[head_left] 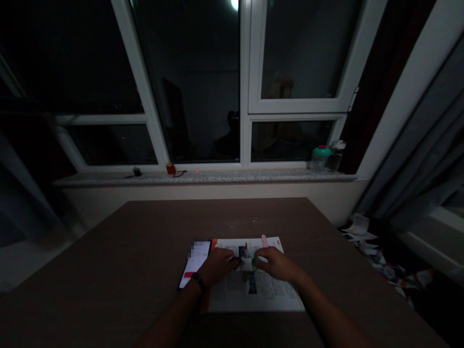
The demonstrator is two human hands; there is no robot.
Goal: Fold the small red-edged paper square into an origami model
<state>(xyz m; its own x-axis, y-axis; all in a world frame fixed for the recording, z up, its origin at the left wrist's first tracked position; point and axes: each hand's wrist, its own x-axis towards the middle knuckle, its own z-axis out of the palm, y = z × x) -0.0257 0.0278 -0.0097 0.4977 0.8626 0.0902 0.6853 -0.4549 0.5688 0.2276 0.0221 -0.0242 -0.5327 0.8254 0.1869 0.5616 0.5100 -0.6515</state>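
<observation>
An open printed page or booklet (268, 299) lies on the brown table. Above its middle, a small whitish piece (247, 264) with green at its right end is held between both hands. My left hand (218, 266), with a dark band on the wrist, pinches the left end of this piece. My right hand (276, 262) pinches the right end. Under the hands, pictures and text show on the page. A pink strip-like item (264, 240) sticks out at the page's top edge. What the small piece is cannot be made out.
A lit phone (197, 258) lies left of the page. The brown table (126, 270) reaches toward a stone windowsill (224, 177) with a red jar (170, 168) and a teal-lidded container (320, 158). Scattered papers (377, 256) lie beyond the table's right edge.
</observation>
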